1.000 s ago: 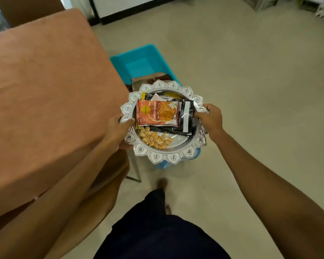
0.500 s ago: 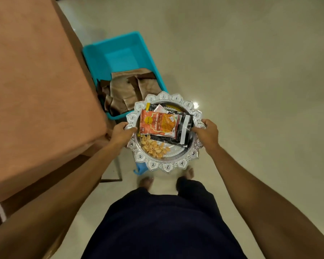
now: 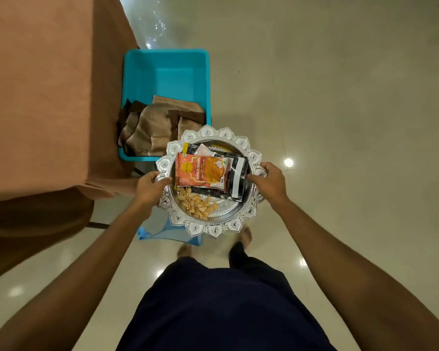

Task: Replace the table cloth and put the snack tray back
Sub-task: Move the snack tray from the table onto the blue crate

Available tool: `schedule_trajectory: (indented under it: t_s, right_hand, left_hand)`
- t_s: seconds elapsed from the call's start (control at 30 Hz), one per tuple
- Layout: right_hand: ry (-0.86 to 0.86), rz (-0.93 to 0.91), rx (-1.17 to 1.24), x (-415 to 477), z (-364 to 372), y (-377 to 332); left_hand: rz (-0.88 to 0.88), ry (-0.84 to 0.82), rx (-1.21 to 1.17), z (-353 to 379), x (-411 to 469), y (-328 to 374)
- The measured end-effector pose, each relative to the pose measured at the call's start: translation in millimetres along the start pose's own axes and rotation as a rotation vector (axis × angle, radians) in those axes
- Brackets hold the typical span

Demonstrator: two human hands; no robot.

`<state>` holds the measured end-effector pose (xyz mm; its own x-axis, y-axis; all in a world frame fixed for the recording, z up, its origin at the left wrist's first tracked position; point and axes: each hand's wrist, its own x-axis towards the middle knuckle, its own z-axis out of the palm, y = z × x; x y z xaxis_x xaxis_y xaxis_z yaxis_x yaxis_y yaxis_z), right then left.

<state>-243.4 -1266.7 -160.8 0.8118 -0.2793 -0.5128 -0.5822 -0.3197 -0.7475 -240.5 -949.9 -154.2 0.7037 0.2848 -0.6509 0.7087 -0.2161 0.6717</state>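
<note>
Cloth: orange-brown table cloth (image 3: pixel 41 92) already spread over the table, hanging past the edge.
Old cloth: folded beige fabric (image 3: pixel 150 130) in the blue tub (image 3: pixel 167 72) on the floor.
Tray: silver snack tray (image 3: pixel 208 228) held in the air beside the table, not yet on it.
Left hand (image 3: pixel 150 187): fingers clamped on the tray rim.
Right hand (image 3: pixel 270 182): gripping the opposite rim.
Contents: orange snack packet (image 3: pixel 200 172), loose snacks (image 3: pixel 195 205).
Remaining: setting the tray down on the cloth.

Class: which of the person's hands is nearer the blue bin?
Left. The left hand grips the tray rim just below the blue bin; the right hand holds the far rim.
</note>
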Motion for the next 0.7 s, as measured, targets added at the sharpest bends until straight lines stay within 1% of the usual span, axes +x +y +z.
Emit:
schedule_trajectory:
  t_s: [0.17, 0.37, 0.63, 0.7]
  right_hand:
    - [-0.046, 0.005, -0.048, 49.8, -26.8, -12.9]
    - [-0.118, -0.031, -0.086, 113.0, -22.3, -61.6]
    - [-0.251, -0.133, -0.224, 222.5, 14.5, -178.8]
    - [-0.286, -0.171, -0.274, 242.6, 17.1, -209.3]
  left_hand:
    - [-0.027, 0.055, -0.08, 37.6, 0.9, 17.6]
    - [-0.03, 0.105, -0.197, 46.7, 36.2, 48.1]
    - [-0.17, 0.223, -0.414, 43.3, 112.7, 98.2]
    - [-0.201, 0.234, -0.429, 43.3, 123.7, 110.2]
